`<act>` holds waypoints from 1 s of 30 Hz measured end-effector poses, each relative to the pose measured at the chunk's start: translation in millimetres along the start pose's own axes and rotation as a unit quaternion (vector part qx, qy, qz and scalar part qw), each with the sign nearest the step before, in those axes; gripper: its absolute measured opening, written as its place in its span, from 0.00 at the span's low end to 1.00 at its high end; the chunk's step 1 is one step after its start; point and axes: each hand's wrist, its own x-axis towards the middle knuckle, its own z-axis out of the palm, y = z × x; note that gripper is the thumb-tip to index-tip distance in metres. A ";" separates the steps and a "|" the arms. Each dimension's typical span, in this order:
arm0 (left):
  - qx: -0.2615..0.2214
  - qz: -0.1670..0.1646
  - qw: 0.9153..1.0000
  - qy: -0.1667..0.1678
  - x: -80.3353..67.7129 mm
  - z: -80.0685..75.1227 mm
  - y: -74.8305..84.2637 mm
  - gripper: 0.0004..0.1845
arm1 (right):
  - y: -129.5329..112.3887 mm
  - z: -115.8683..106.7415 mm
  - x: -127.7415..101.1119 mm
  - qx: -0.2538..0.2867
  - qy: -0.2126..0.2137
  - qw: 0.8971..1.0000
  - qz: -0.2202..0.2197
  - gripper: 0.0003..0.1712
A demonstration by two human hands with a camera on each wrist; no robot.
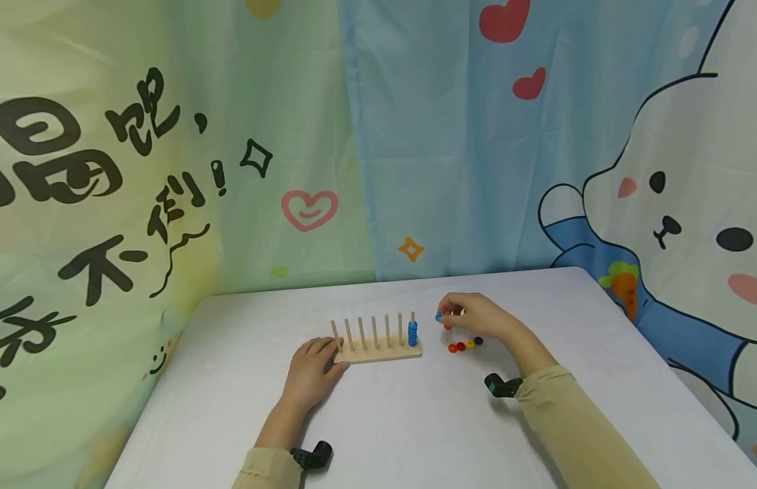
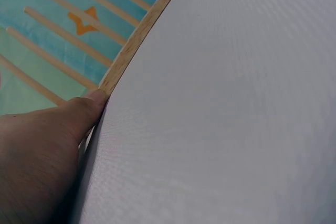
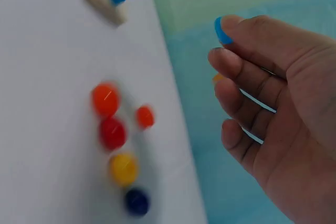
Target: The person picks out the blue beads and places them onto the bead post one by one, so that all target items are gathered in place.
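A wooden peg board with several upright pegs lies mid-table. A stack of blue beads fills its rightmost peg. My left hand rests with straight fingers against the board's left end; in the left wrist view a fingertip touches the board's corner. My right hand hovers right of the board and pinches a blue bead at its fingertips, also seen as the blue bead. Below it lie loose beads: orange, red, yellow, dark blue.
The white table ends at a cartoon-printed curtain behind and to the left. One more small orange-red bead lies under the right hand. Black camera mounts sit on both wrists.
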 end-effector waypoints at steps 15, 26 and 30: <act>0.000 0.005 1.000 0.006 0.3 -2.8 2.0 0.28 | -54.8 -12.0 10.0 -0.008 0.003 0.998 -0.068 0.08; 0.001 0.004 1.000 0.001 0.7 -0.3 0.7 0.28 | -55.1 -3.3 14.8 0.000 -0.022 0.997 -0.067 0.09; 0.006 0.007 1.000 0.004 0.6 -0.8 1.0 0.28 | -53.4 -0.7 16.3 0.002 -0.019 0.997 -0.071 0.09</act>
